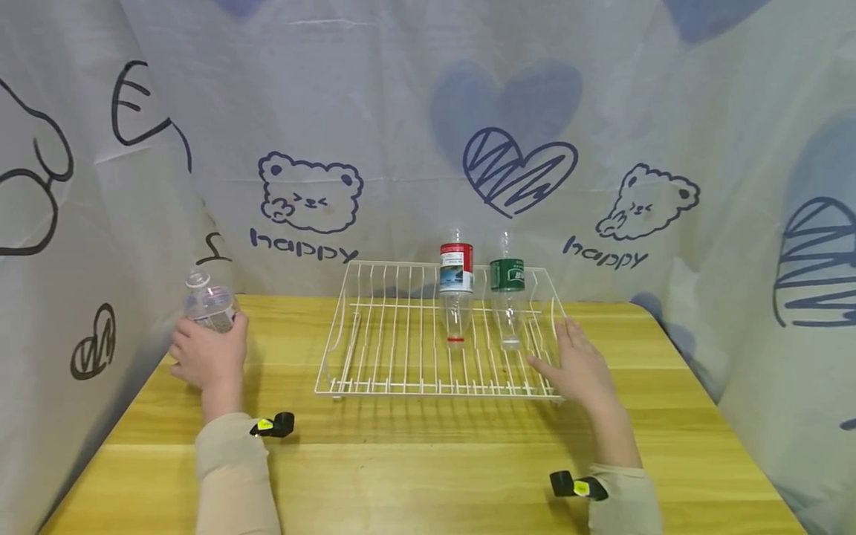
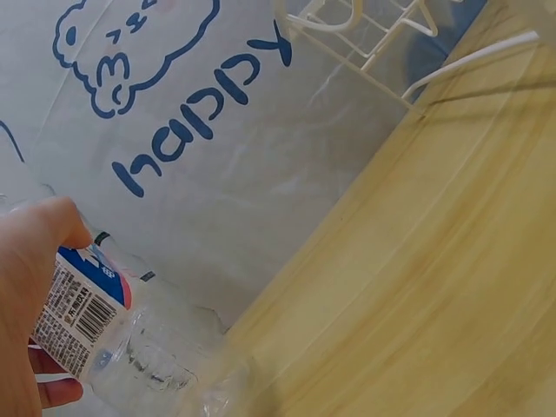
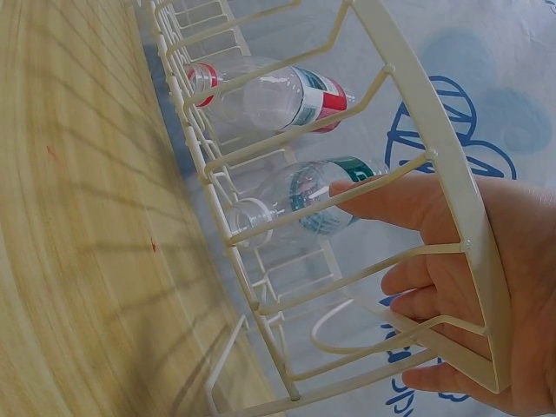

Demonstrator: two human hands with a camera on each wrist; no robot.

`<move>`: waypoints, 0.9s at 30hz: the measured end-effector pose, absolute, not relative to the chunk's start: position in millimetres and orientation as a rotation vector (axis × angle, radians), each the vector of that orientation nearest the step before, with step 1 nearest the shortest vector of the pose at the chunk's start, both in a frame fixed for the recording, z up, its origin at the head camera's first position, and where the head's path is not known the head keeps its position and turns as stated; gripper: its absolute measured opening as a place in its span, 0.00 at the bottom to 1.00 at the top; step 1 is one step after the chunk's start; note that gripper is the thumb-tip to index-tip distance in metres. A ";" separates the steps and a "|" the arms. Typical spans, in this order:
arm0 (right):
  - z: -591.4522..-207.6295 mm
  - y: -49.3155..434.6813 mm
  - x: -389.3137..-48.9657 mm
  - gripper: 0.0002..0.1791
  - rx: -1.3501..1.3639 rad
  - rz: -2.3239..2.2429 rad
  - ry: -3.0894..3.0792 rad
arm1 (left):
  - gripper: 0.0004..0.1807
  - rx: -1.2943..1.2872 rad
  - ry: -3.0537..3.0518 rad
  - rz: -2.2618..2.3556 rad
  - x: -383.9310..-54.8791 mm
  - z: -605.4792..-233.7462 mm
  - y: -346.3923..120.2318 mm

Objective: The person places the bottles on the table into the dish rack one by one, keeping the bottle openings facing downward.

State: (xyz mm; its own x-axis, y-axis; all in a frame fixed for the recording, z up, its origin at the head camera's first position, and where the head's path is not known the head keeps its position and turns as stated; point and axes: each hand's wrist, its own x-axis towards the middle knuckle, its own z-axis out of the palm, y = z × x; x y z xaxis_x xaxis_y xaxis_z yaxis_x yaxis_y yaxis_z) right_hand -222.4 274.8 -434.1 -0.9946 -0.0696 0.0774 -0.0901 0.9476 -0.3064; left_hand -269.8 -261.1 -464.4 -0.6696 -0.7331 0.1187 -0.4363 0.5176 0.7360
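Note:
At the left side of the table my left hand (image 1: pixel 210 353) grips a clear plastic bottle (image 1: pixel 209 301) around its label, neck up. The left wrist view shows a barcode and blue print on that bottle's label (image 2: pixel 82 304). My right hand (image 1: pixel 582 364) is at the right end of a white wire rack (image 1: pixel 384 349), fingers fairly straight along the outside and thumb reaching over the inner side. Two empty bottles stand upside down in the rack: one with a red and white label (image 1: pixel 456 267) and red neck ring, one with a green label (image 1: pixel 507 275).
The yellow wood-grain table (image 1: pixel 374 475) carries the rack near its back edge. Pale curtains with drawn hearts and bears (image 1: pixel 310 193) hang close behind and on both sides. Each sleeve has a small black camera (image 1: pixel 274 425) at the wrist.

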 end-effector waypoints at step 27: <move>-430.7 274.5 -221.2 0.55 0.131 0.492 -3.044 | 0.42 0.350 -2.113 -0.777 -244.3 -406.6 -201.9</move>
